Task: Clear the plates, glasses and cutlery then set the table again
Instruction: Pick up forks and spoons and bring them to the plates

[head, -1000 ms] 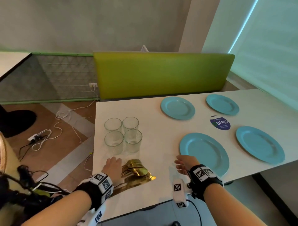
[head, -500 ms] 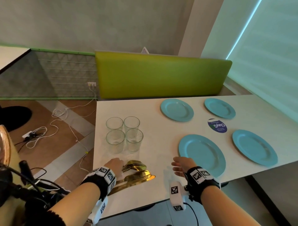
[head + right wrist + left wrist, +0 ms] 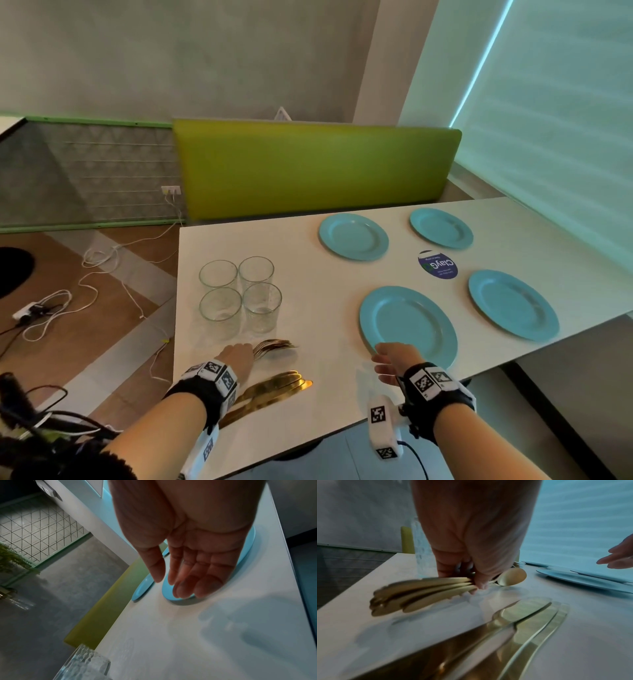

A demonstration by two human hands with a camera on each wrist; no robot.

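My left hand (image 3: 245, 354) grips a bundle of gold forks and spoons (image 3: 274, 346) just in front of the glasses. In the left wrist view its fingers (image 3: 477, 580) curl round the handles (image 3: 419, 595), held slightly above the table. Gold knives (image 3: 274, 389) lie on the table beside that wrist. My right hand (image 3: 385, 359) is open, with its straight fingers (image 3: 188, 577) at the near edge of the closest blue plate (image 3: 407, 325). Three more blue plates (image 3: 352, 236) (image 3: 441, 228) (image 3: 512, 305) lie further out.
Several clear glasses (image 3: 239, 298) stand in a tight group near the white table's (image 3: 308, 274) left edge. A round blue sticker (image 3: 437, 264) sits between the plates. A green bench back (image 3: 308, 168) lines the far side. Cables (image 3: 85, 291) lie on the floor at left.
My left hand has taken the forks and spoons out of the cutlery pile and moved them forward, away from the knives. My right hand has edged forward to the near plate's rim.
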